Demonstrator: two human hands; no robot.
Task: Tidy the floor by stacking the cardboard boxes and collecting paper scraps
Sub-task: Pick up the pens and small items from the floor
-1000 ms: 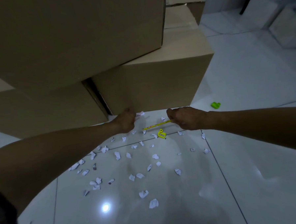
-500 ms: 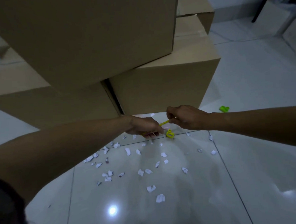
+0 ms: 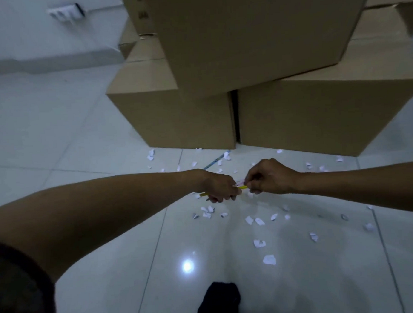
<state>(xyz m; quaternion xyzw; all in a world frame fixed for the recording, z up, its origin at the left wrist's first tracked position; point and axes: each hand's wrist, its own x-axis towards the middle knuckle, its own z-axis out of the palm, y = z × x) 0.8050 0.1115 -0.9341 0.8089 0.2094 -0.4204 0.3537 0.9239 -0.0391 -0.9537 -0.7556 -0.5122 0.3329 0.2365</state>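
Both hands have drawn back from the stacked cardboard boxes [image 3: 254,41]; left hand [image 3: 220,188] grips a yellow pencil [image 3: 242,187], right hand [image 3: 267,177] pinches its tip above floor-scattered paper scraps [image 3: 256,220].

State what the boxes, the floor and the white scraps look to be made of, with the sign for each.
Boxes: brown cardboard, matte; flat tan faces, sharp folded edges and no glare.
Floor: probably glazed ceramic tile, glossy; grout lines and a mirrored light spot show.
Scraps: apparently thin white paper; ragged, crumpled, curled edges.
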